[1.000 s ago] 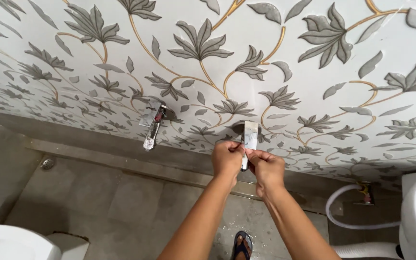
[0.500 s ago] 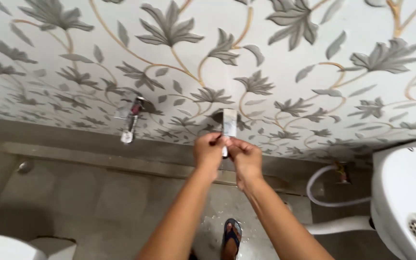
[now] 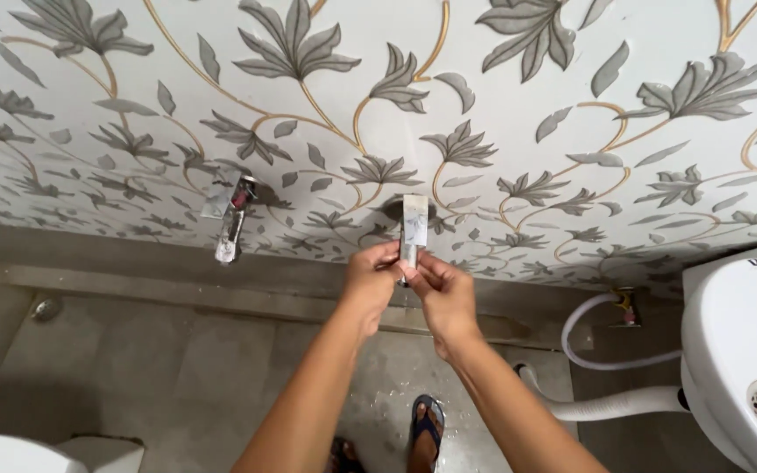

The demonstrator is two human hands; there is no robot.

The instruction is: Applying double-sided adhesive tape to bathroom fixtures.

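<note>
A chrome wall tap [image 3: 413, 229] sticks out of the leaf-patterned tiled wall [image 3: 519, 105], wrapped in a pale protective film. My left hand [image 3: 371, 282] and my right hand [image 3: 445, 293] meet at the tap's lower end, fingertips pinching around its spout. Both forearms reach up from the bottom of the view. What the fingers hold at the spout tip is hidden between them.
A second chrome tap [image 3: 231, 223] is mounted on the wall to the left. A white washbasin [image 3: 738, 350] is at the right edge, with a white hose [image 3: 597, 359] below. A floor drain [image 3: 45, 308] lies at left. My sandalled foot [image 3: 427, 429] stands on the wet grey floor.
The view has shifted so the tap and hands sit more central. My hands stay together at the tap's lower end, with only small finger movement.
</note>
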